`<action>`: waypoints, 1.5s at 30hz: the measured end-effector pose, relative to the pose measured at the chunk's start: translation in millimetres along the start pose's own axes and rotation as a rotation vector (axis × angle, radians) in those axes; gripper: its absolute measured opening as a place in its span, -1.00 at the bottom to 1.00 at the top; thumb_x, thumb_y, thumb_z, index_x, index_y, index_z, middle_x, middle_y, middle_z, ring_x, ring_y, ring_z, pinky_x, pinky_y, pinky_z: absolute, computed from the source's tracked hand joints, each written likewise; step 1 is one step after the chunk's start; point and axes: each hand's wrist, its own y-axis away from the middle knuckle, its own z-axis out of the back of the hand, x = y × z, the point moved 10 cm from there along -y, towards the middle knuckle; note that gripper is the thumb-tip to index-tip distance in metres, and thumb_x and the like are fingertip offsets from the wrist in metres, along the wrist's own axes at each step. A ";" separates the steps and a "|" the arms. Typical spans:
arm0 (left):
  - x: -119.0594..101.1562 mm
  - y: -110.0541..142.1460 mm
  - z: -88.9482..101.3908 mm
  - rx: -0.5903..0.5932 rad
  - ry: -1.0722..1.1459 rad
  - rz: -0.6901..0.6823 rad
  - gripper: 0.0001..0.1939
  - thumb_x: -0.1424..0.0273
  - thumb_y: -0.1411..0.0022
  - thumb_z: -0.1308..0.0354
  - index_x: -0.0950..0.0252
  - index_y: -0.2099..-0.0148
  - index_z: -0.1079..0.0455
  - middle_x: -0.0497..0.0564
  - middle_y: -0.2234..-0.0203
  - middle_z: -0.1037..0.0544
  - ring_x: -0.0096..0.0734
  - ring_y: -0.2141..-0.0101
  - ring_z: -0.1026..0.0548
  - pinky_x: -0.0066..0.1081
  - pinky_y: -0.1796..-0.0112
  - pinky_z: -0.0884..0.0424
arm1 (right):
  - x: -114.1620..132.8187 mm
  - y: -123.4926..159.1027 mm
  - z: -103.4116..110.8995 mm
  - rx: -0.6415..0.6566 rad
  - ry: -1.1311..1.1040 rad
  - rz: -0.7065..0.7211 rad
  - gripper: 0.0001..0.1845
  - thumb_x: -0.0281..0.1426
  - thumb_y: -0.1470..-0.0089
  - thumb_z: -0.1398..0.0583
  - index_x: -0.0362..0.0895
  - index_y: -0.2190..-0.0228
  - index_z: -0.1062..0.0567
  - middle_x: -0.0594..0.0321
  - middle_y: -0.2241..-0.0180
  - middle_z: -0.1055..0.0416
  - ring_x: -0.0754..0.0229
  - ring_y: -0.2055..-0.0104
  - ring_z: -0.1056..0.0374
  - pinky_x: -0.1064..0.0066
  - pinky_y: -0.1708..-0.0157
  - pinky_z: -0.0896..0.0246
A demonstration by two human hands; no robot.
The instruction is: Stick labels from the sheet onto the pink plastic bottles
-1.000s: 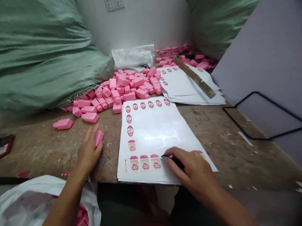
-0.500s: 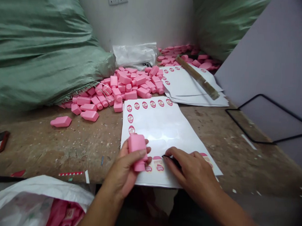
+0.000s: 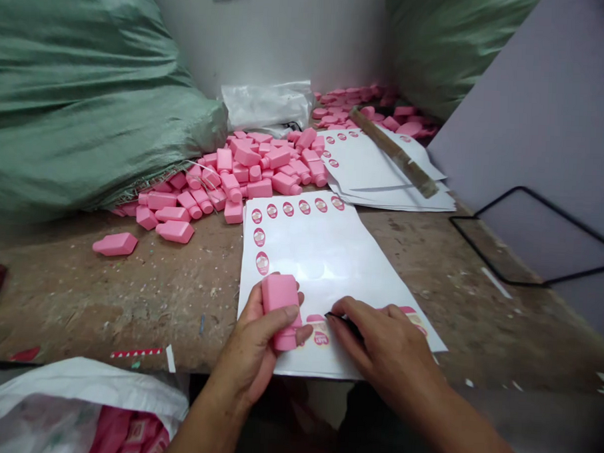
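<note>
My left hand (image 3: 260, 335) is wrapped round a small pink plastic bottle (image 3: 280, 296), its neck pointing down toward me and its flat side up. The bottle is above the lower left of a white sticker sheet (image 3: 326, 247). Oval stickers line the sheet's top and left edges, and larger pink labels (image 3: 319, 330) sit near its bottom edge. Pinched in my right hand (image 3: 377, 333) is a thin black pointed tool (image 3: 345, 320), mostly hidden by the fingers. Its tip is at the edge of a label; I cannot tell whether it has lifted it.
A heap of pink bottles (image 3: 255, 161) lies behind the sheet, beside a green sack (image 3: 97, 104). More sheets (image 3: 365, 166) lie under a wooden strip (image 3: 395, 154). A black wire frame (image 3: 510, 284) stands right. An open white bag (image 3: 140, 383) holds labelled pink bottles at lower left.
My left hand has shifted slightly right and down with the bottle, closer to the labels. My right hand stays almost in place at the label. The view has moved a little.
</note>
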 end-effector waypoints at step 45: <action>2.0 0.8 2.4 0.024 0.039 -0.006 -0.63 0.53 -0.06 -0.26 0.26 0.06 -0.36 0.12 0.06 -0.44 -0.09 -0.14 -0.29 -0.11 -0.03 -0.40 | -7.1 2.8 -3.1 0.020 -0.052 -0.028 -0.70 -0.33 -0.25 0.03 -0.08 0.43 -0.42 0.34 0.60 -0.46 0.22 0.62 -0.27 0.36 0.47 0.03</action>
